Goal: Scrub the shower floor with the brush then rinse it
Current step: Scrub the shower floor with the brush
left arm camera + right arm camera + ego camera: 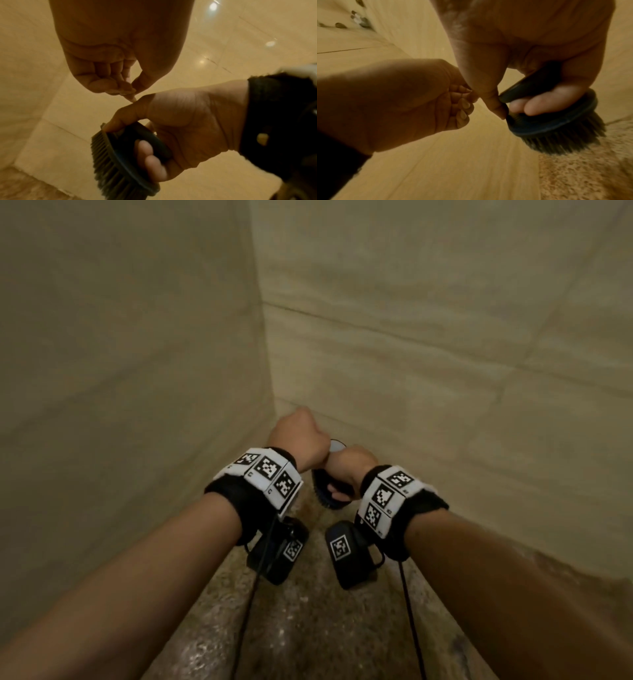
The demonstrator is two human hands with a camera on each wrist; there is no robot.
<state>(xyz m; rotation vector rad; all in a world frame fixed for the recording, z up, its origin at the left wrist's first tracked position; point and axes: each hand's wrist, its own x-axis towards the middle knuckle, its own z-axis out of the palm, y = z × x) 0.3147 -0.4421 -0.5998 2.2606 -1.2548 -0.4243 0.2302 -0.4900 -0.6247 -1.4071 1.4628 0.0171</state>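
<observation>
The right hand [352,467] is wrapped around the loop handle of a dark round brush [329,491], bristles facing down above the speckled shower floor [308,611]. Just beside its thumb, the left hand [298,436] is curled into a loose fist holding nothing. Beige tiled walls [137,337] meet in a corner beyond both hands.

Shower floor [308,628]: speckled brown-grey stone, rough texture, pale patches; meets beige tiled walls [428,354] at a corner; nothing seen resting directly on it.
</observation>
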